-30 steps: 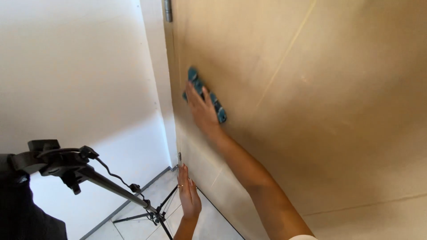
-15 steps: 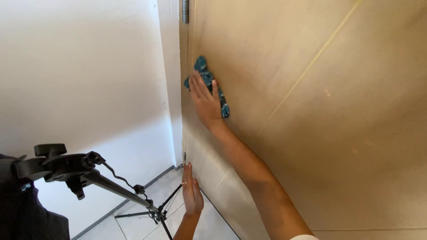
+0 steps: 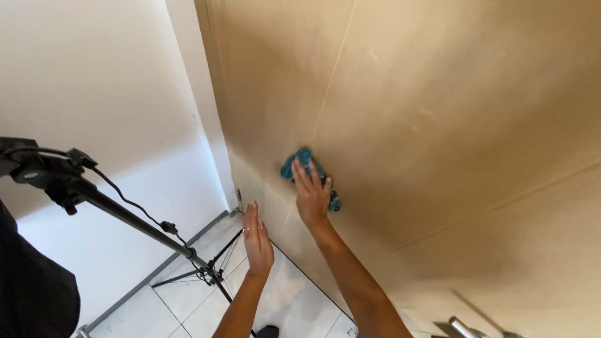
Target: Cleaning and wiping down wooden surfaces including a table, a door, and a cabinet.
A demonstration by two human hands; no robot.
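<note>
My right hand [image 3: 312, 197] presses a crumpled blue cloth [image 3: 302, 164] flat against a tan wooden door [image 3: 438, 125], with the fingers spread over the cloth. The cloth shows above my fingertips and at the right side of my palm. My left hand [image 3: 257, 241] is held out lower and to the left, with straight fingers close together and a ring on one finger; it holds nothing and hovers near the door's lower edge.
A black stand with a cable [image 3: 125, 213] slants from the left down to the tiled floor [image 3: 188, 300]. A white wall [image 3: 94, 94] meets the white door frame [image 3: 200, 94]. A metal door handle [image 3: 466, 327] shows at the bottom right. A dark garment [image 3: 31, 288] fills the lower left.
My right hand has slid the blue cloth down the door. The view has shifted, so the hinge at the top is out of sight. My left hand stays low.
</note>
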